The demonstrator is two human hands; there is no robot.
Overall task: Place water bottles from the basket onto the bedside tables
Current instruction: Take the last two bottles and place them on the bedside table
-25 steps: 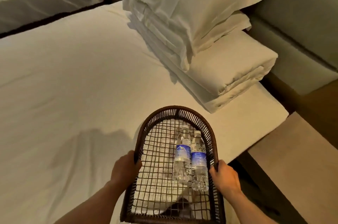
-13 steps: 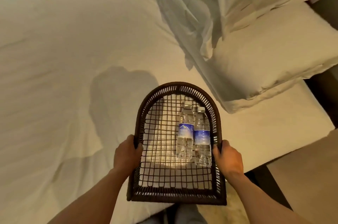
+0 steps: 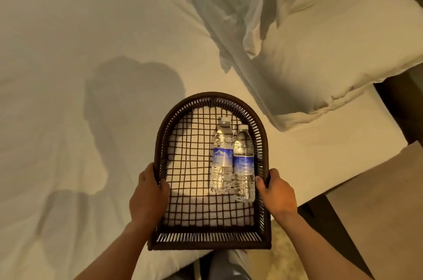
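A dark woven basket (image 3: 164, 133) with an arched far end and an open grid floor is held over the corner of a white bed. My left hand (image 3: 147, 197) grips its left rim and my right hand (image 3: 278, 195) grips its right rim. Two clear water bottles with blue labels lie side by side on the basket's right half, caps pointing away from me: the left bottle (image 3: 221, 156) and the right bottle (image 3: 244, 164) touch each other.
The white bed sheet (image 3: 80, 73) fills the left and middle. A stack of pillows and a folded duvet (image 3: 320, 55) lies at the upper right. A beige flat surface (image 3: 377, 206) sits at the lower right beside the bed, with dark floor between.
The view has tilted further down and closer over the bed. The basket stays in both hands, and the bottles have not shifted inside it.
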